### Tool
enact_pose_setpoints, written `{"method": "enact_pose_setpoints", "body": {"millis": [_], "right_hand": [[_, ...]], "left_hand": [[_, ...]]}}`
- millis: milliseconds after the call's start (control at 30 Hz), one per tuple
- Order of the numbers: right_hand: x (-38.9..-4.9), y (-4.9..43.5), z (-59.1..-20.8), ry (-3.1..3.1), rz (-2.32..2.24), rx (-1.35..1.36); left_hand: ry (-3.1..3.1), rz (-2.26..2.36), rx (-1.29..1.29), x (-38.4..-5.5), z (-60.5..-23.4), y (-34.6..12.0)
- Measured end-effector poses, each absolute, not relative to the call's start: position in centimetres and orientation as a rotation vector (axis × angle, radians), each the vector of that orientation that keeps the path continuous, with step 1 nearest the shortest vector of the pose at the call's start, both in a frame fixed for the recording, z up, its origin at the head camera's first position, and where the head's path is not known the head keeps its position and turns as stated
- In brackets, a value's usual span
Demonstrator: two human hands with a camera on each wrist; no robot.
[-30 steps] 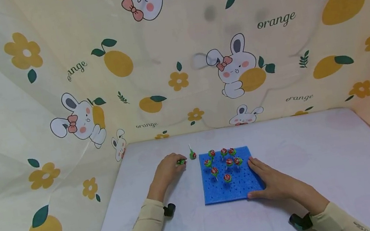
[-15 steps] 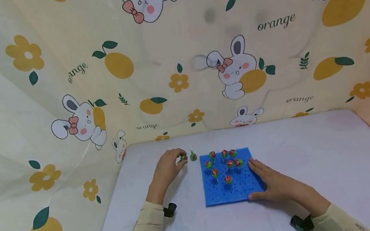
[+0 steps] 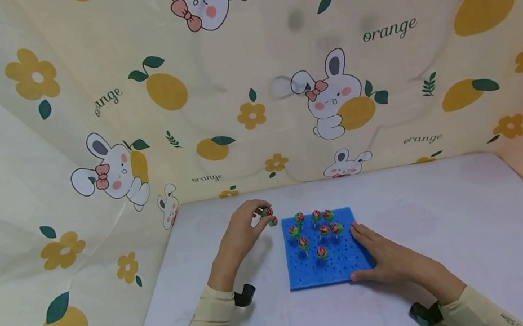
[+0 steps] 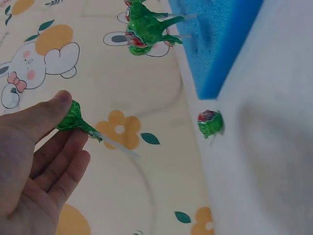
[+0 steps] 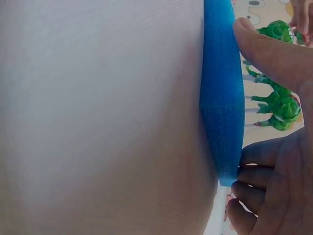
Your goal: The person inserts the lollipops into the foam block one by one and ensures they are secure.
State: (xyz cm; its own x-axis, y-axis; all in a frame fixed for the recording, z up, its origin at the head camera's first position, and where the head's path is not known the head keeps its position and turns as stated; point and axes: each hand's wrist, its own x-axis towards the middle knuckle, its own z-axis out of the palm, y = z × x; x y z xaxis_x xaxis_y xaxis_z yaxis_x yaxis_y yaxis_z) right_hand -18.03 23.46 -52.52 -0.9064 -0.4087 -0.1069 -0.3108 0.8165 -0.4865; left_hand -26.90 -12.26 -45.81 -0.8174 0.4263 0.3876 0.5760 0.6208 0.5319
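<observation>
My left hand (image 3: 243, 228) is raised beyond the left side of the blue foam board. Between thumb and fingers it pinches a lollipop in a green and red wrapper (image 4: 72, 117), its white stick (image 4: 120, 145) pointing away from the palm. Another lollipop (image 4: 210, 122) stands on the table close to the board's corner, overlapped by the left hand's lollipop in the head view. At the board's right near corner rests my right hand (image 3: 390, 259), fingers along the right edge, thumb on the near edge of the blue foam board (image 5: 222, 98). Several lollipops (image 3: 322, 252) stand on their sticks in it.
Many small holes dot the board's near half (image 3: 310, 275). Around it spreads a white-covered table (image 3: 458, 234). Behind and at the sides hangs a cream cloth (image 3: 247, 74) printed with rabbits and oranges. Each wrist wears a small black camera (image 3: 245, 295).
My left hand has lifted its lollipop and moved it up and to the right, over the loose lollipop in the head view. The right hand and the board have stayed put.
</observation>
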Motion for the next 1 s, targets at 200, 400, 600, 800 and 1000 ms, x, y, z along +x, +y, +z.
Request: {"method": "enact_pose_setpoints", "body": {"millis": [200,400,600,800,1000], "right_hand": [[-17.9,23.4,-52.7,2.79,-0.705,-0.554],[-17.9,23.4,-52.5,2.794,-0.709,-0.557],[-17.9,23.5,-52.3,2.798,-0.721,-0.572],[-18.1,23.6,-52.6,2.806,-0.708,-0.573],[-18.2,23.6,-52.7,2.81,-0.702,-0.584]], "left_hand": [[-2.573,-1.001,-0.799,-25.9,-45.0,-11.3],[-2.519,-1.088,-0.861,-25.0,-44.5,-10.0],[-2.51,-1.167,-0.942,-24.4,-44.1,-8.9],[-2.542,-1.181,-0.959,-24.0,-44.0,-7.8],[-2.571,-1.2,-0.993,-23.6,-44.2,-6.7]]}}
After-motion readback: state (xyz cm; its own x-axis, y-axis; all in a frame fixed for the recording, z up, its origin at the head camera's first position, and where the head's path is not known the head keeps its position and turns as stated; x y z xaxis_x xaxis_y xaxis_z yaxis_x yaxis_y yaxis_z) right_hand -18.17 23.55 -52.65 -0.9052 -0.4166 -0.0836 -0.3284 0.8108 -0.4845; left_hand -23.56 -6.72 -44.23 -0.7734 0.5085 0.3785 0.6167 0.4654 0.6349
